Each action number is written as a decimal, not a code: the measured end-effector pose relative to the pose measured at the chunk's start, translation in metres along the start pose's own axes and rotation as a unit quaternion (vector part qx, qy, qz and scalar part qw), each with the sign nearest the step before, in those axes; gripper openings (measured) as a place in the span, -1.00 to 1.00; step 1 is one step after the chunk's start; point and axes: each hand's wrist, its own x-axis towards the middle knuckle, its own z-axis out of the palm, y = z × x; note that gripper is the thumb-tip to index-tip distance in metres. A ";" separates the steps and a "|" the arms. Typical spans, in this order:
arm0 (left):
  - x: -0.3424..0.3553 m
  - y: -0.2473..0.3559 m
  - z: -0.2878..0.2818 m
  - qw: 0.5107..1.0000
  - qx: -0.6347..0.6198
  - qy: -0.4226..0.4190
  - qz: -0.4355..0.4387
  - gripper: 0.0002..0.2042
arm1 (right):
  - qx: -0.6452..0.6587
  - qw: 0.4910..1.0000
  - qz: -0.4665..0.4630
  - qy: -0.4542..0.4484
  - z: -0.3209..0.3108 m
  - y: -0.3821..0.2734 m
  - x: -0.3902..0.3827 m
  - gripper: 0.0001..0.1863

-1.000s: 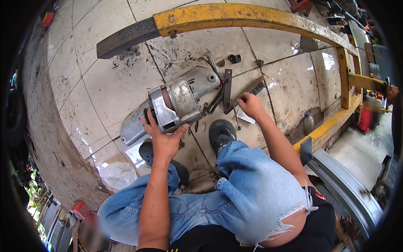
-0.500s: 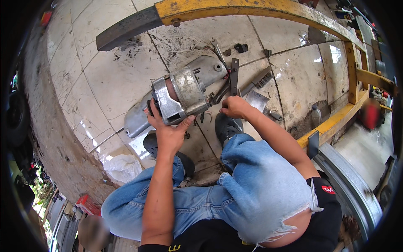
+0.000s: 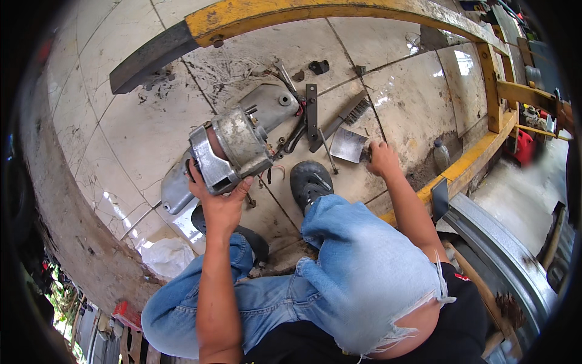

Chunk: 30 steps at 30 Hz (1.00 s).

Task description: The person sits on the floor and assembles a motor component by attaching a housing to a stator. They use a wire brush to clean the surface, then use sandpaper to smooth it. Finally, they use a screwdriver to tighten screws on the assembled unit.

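Observation:
My left hand [image 3: 217,203] grips the lower edge of a bulky grey metal motor housing [image 3: 239,138], thumb on one side and fingers round the other. The housing lies tilted on the tiled floor, with smooth cast metal parts at its upper right and lower left. To the right, my right hand [image 3: 383,160] is closed on the short dark handle of a scraper [image 3: 348,145], whose flat, wide blade rests on the floor. A long thin bolt [image 3: 328,151] lies just left of the blade. Beyond it are a wire brush [image 3: 351,115] and a flat black metal bar with holes [image 3: 311,112].
A yellow metal frame [image 3: 339,11] arches across the far side and down the right. A plastic bottle [image 3: 441,153] stands inside it. A small black part [image 3: 318,67] lies beyond the bar. White plastic [image 3: 167,257] lies at the left near my foot.
My right hand has moved right, from beside the metal bar to the scraper, and has closed on its handle. The thin bolt now shows on the floor. My left hand keeps its hold.

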 end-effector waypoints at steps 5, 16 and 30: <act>0.000 0.009 0.000 0.999 0.045 0.006 0.005 0.23 | 0.040 0.998 -0.046 -0.032 0.011 0.035 -0.003 -0.57; 0.003 0.008 0.006 0.999 0.014 0.036 0.008 0.24 | 0.000 0.998 -0.068 -0.016 -0.229 0.044 -0.067 -0.49; 0.002 0.017 0.003 0.998 0.046 0.014 -0.036 0.25 | -0.129 0.921 -0.348 0.122 -0.260 -0.195 -0.161 -0.58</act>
